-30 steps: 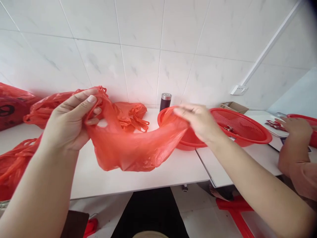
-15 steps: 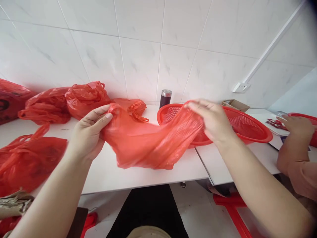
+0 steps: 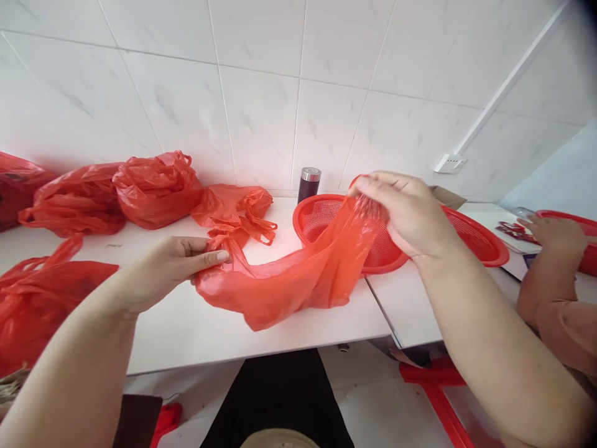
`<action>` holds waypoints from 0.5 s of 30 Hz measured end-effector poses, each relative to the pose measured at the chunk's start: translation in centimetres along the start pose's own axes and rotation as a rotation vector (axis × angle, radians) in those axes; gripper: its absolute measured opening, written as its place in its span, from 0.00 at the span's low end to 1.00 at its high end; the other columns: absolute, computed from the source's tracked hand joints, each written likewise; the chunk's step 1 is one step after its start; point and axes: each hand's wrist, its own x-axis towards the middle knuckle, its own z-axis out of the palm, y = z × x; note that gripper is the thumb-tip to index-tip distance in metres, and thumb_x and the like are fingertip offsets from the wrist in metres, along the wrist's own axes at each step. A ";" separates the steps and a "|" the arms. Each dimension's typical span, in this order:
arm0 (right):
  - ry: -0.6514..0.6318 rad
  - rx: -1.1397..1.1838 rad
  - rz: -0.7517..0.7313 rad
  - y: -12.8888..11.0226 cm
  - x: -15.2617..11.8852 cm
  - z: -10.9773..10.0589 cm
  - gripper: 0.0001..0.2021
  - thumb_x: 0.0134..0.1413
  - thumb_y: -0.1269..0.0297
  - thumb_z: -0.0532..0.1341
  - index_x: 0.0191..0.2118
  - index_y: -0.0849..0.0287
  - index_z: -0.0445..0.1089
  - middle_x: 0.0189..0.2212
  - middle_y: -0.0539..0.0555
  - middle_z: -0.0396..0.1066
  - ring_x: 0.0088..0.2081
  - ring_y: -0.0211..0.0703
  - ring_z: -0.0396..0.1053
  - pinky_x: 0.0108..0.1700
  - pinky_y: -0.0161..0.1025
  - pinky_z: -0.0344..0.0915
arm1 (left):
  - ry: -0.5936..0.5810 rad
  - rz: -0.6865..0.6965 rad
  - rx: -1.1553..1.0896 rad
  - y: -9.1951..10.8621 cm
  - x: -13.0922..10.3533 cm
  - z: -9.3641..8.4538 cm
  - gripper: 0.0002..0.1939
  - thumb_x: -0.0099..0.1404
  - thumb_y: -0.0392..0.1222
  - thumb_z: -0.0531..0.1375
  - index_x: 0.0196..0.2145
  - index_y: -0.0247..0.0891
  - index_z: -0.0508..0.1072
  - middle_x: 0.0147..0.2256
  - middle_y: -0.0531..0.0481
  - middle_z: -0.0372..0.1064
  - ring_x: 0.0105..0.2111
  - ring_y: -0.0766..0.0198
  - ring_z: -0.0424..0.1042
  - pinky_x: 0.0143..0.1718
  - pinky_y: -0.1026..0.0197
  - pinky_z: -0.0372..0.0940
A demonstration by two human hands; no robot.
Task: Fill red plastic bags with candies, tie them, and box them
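Observation:
A thin red plastic bag (image 3: 289,283) hangs stretched between my two hands above the white table (image 3: 196,339). My left hand (image 3: 172,267) pinches its left end between thumb and fingers. Higher up, at the right end, my right hand (image 3: 401,208) grips the gathered plastic. Behind the held bag, a red mesh basket (image 3: 321,218) stands partly covered by the bag and my right hand. Another loose red bag (image 3: 233,205) lies on the table just beyond my left hand.
Filled red bags (image 3: 156,190) line the wall at left, with another (image 3: 51,298) nearer me. A dark bottle (image 3: 308,185) stands at the wall. Right are a second red basket (image 3: 480,239), a cardboard box (image 3: 446,196) and another person's hand (image 3: 555,231).
My left hand has moved down and slightly right with its end of the bag. The bag now slants up toward my right hand, which stays near its earlier place.

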 end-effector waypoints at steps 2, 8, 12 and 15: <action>-0.014 0.048 -0.025 -0.4 -0.7 1.6 0.12 0.58 0.55 0.60 0.30 0.57 0.72 0.24 0.47 0.68 0.24 0.34 0.66 0.27 0.34 0.62 | -0.118 -0.037 -0.075 -0.2 0.1 -0.1 0.12 0.56 0.48 0.66 0.30 0.35 0.78 0.29 0.48 0.73 0.27 0.64 0.69 0.29 0.64 0.67; -0.394 0.079 -0.055 -2.7 -1.7 5.4 0.14 0.61 0.53 0.57 0.32 0.57 0.70 0.17 0.44 0.62 0.21 0.31 0.62 0.27 0.32 0.63 | 0.201 0.137 -0.359 0.1 0.9 -0.4 0.07 0.57 0.43 0.65 0.29 0.35 0.75 0.26 0.50 0.71 0.26 0.68 0.68 0.28 0.67 0.68; -0.157 0.032 -0.062 -2.3 0.7 3.7 0.14 0.57 0.52 0.62 0.30 0.57 0.69 0.14 0.43 0.54 0.19 0.32 0.58 0.25 0.32 0.60 | 0.278 0.324 -0.445 1.9 1.0 -1.2 0.04 0.62 0.36 0.62 0.31 0.34 0.76 0.27 0.49 0.72 0.27 0.67 0.70 0.28 0.67 0.69; -0.145 0.001 -0.041 -1.1 1.7 3.0 0.12 0.54 0.55 0.64 0.28 0.58 0.69 0.19 0.46 0.62 0.23 0.34 0.63 0.27 0.33 0.62 | 0.328 0.451 -0.469 3.7 1.2 -1.3 0.05 0.63 0.34 0.61 0.29 0.32 0.76 0.30 0.48 0.73 0.31 0.67 0.72 0.33 0.66 0.70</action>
